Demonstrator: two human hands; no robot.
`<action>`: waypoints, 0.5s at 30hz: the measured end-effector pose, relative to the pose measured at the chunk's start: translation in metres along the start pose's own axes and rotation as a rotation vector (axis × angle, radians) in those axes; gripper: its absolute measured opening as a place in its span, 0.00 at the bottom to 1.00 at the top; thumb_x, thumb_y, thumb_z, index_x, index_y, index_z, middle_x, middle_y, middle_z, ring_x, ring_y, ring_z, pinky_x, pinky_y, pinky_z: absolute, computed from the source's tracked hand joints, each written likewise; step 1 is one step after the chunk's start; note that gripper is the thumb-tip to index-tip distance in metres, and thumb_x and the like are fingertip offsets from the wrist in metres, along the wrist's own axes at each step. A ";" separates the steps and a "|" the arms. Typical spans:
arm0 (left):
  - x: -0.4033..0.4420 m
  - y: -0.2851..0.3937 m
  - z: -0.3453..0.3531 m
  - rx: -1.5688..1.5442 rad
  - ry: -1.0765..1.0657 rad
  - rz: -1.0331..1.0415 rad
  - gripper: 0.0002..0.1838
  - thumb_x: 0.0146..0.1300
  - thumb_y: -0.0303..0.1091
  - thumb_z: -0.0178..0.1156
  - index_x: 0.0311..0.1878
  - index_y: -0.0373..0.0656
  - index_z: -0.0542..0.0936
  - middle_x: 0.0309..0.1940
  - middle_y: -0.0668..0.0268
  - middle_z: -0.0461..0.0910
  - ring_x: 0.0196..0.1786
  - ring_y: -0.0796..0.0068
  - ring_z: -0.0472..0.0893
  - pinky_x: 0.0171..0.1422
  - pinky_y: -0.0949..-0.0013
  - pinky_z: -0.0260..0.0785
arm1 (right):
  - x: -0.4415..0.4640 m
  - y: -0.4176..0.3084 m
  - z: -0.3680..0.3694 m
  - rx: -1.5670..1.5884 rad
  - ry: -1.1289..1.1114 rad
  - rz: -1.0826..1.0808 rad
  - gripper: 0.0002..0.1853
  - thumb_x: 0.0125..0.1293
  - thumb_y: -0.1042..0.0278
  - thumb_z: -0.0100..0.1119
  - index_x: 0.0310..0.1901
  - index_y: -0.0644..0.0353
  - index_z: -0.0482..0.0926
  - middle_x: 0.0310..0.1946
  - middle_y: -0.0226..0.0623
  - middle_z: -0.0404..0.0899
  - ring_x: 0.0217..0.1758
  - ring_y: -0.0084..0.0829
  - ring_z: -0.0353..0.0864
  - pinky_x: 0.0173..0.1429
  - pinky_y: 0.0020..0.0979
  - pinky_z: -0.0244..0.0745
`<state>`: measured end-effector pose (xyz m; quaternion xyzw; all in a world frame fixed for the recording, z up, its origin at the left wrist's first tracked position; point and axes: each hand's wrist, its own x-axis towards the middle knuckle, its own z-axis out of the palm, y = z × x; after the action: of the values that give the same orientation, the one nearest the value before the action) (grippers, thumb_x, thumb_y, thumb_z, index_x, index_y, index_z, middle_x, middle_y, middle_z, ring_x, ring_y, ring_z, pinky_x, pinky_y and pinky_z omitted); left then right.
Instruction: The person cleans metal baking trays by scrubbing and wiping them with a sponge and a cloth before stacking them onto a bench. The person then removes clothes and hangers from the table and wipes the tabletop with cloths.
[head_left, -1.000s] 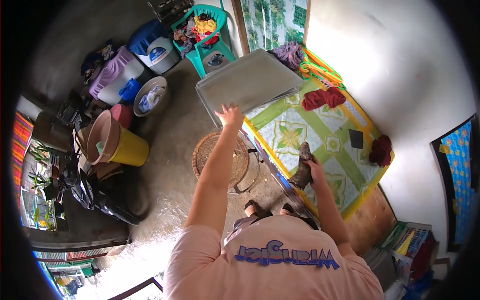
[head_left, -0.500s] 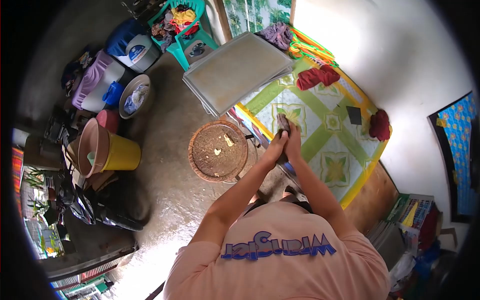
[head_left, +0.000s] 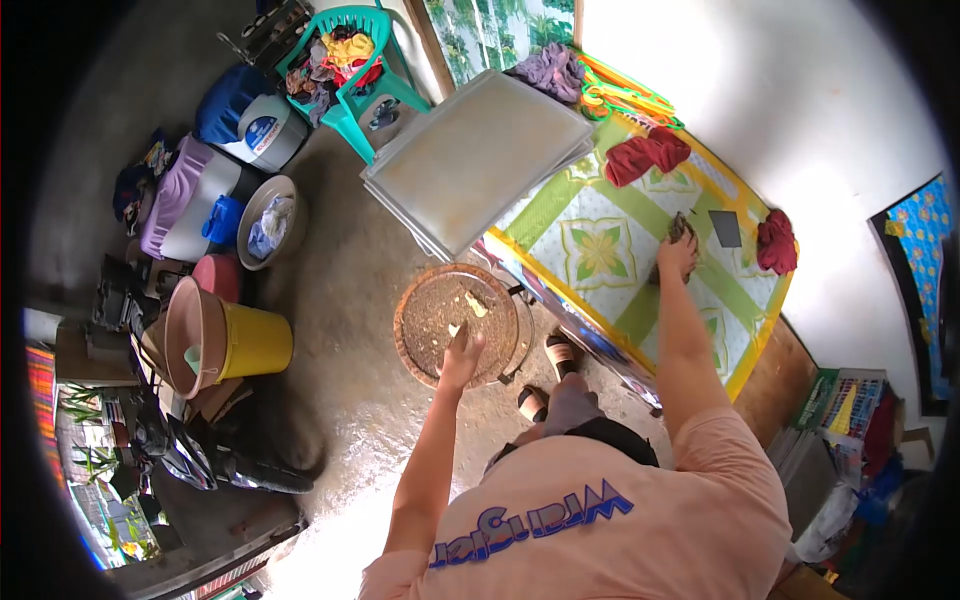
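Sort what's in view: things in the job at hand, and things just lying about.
In the job, as far as it shows:
dark bundle, at the right hand
patterned tablecloth beneath it
perhaps the round stool, by the left hand

Lying about:
maroon cloths
plastic hangers
dark grey square
yellow bucket

Hands, two: left hand (head_left: 463,357), right hand (head_left: 678,256). Dark bundle (head_left: 680,221), one. Round tray (head_left: 402,335), one. Pale pieces (head_left: 475,305), at least two. Table (head_left: 597,252), one. Red cloth bundles (head_left: 647,156), two. Dark grey square (head_left: 725,228), one. Stacked grey panels (head_left: 480,160), at least two. Hangers (head_left: 630,97), several, overlapping, exact number unclear. Purple cloth heap (head_left: 550,72), one. Green chair (head_left: 345,118), one. Yellow bucket (head_left: 257,340), one. Grey basin (head_left: 270,190), one. Sandals (head_left: 563,355), two.
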<state>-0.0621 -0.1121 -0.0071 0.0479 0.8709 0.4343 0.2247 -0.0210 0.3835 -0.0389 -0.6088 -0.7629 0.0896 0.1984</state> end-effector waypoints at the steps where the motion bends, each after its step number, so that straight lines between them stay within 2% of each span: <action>1: 0.000 -0.003 0.000 0.029 0.037 0.017 0.44 0.60 0.66 0.57 0.69 0.41 0.68 0.67 0.50 0.68 0.70 0.47 0.65 0.74 0.57 0.53 | 0.007 -0.010 0.021 0.046 0.067 -0.103 0.27 0.62 0.58 0.58 0.63 0.56 0.71 0.63 0.48 0.71 0.68 0.49 0.66 0.73 0.43 0.57; 4: 0.016 -0.012 -0.012 0.050 0.021 -0.089 0.44 0.59 0.61 0.62 0.72 0.43 0.64 0.70 0.48 0.63 0.74 0.43 0.56 0.77 0.55 0.47 | 0.008 -0.067 0.058 0.252 0.037 -0.386 0.24 0.62 0.62 0.56 0.61 0.58 0.72 0.62 0.49 0.71 0.66 0.49 0.68 0.70 0.42 0.60; 5: 0.020 -0.014 -0.016 0.056 0.015 -0.132 0.45 0.58 0.59 0.63 0.73 0.43 0.62 0.71 0.47 0.61 0.76 0.42 0.53 0.78 0.55 0.44 | 0.003 -0.090 0.064 0.233 0.024 -0.466 0.22 0.62 0.64 0.56 0.59 0.57 0.74 0.60 0.49 0.73 0.63 0.49 0.70 0.68 0.43 0.63; 6: 0.027 -0.014 -0.019 0.059 0.047 -0.135 0.44 0.59 0.57 0.64 0.72 0.42 0.63 0.70 0.47 0.62 0.75 0.43 0.55 0.77 0.55 0.47 | -0.008 -0.113 0.066 0.212 0.007 -0.548 0.20 0.62 0.67 0.55 0.57 0.56 0.75 0.57 0.48 0.75 0.60 0.48 0.72 0.65 0.43 0.66; 8: 0.044 -0.011 -0.027 0.065 0.107 -0.143 0.42 0.60 0.53 0.64 0.71 0.40 0.63 0.69 0.46 0.64 0.74 0.43 0.58 0.76 0.55 0.51 | -0.052 -0.151 0.056 0.398 -0.144 -0.757 0.17 0.60 0.71 0.53 0.52 0.52 0.80 0.50 0.46 0.79 0.53 0.48 0.76 0.59 0.45 0.71; 9: 0.055 -0.001 -0.032 0.063 0.157 -0.129 0.40 0.61 0.51 0.64 0.71 0.38 0.64 0.68 0.45 0.65 0.72 0.45 0.61 0.75 0.55 0.53 | -0.082 -0.166 0.053 0.630 -0.414 -0.639 0.18 0.58 0.76 0.53 0.48 0.48 0.83 0.45 0.43 0.82 0.50 0.45 0.78 0.55 0.44 0.74; 10: 0.066 0.017 -0.039 0.056 0.207 -0.115 0.39 0.62 0.49 0.63 0.70 0.36 0.64 0.68 0.45 0.65 0.71 0.46 0.63 0.73 0.55 0.55 | -0.111 -0.176 0.028 0.726 -0.351 -0.903 0.19 0.56 0.80 0.54 0.47 0.49 0.83 0.44 0.41 0.83 0.48 0.42 0.80 0.53 0.42 0.75; 11: 0.078 0.028 -0.045 0.048 0.256 -0.102 0.37 0.63 0.47 0.63 0.69 0.34 0.64 0.67 0.44 0.66 0.70 0.48 0.66 0.72 0.56 0.58 | -0.141 -0.169 0.023 0.528 -0.329 -1.127 0.20 0.54 0.82 0.56 0.47 0.49 0.84 0.45 0.38 0.83 0.48 0.40 0.80 0.52 0.40 0.76; 12: 0.104 0.011 -0.053 -0.015 0.276 -0.093 0.37 0.64 0.46 0.62 0.69 0.34 0.64 0.68 0.45 0.65 0.71 0.50 0.65 0.72 0.57 0.58 | -0.165 -0.166 0.002 0.594 -0.451 -1.205 0.19 0.55 0.82 0.56 0.45 0.49 0.84 0.43 0.38 0.83 0.49 0.41 0.80 0.50 0.41 0.77; 13: 0.130 -0.006 -0.059 -0.079 0.297 -0.081 0.36 0.65 0.45 0.61 0.69 0.33 0.64 0.69 0.46 0.65 0.72 0.53 0.64 0.72 0.58 0.58 | -0.183 -0.157 -0.001 0.514 -0.700 -1.339 0.18 0.54 0.82 0.57 0.45 0.50 0.84 0.45 0.37 0.83 0.50 0.41 0.79 0.52 0.40 0.76; 14: 0.141 0.007 -0.061 -0.225 0.348 -0.108 0.35 0.66 0.45 0.61 0.70 0.34 0.64 0.70 0.48 0.64 0.72 0.54 0.64 0.72 0.59 0.58 | -0.196 -0.147 -0.003 0.426 -0.951 -1.463 0.18 0.53 0.81 0.59 0.44 0.50 0.84 0.47 0.36 0.82 0.52 0.40 0.78 0.54 0.40 0.76; 15: 0.148 0.028 -0.069 -0.369 0.400 -0.133 0.35 0.66 0.45 0.60 0.70 0.35 0.63 0.70 0.49 0.63 0.73 0.56 0.63 0.71 0.60 0.59 | -0.207 -0.130 -0.015 0.534 -0.959 -1.445 0.18 0.52 0.82 0.59 0.44 0.50 0.84 0.48 0.36 0.82 0.53 0.40 0.77 0.56 0.40 0.75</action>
<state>-0.2280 -0.1045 -0.0011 -0.1379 0.8054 0.5707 0.0816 -0.0938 0.1509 -0.0158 0.1871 -0.9135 0.3612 0.0020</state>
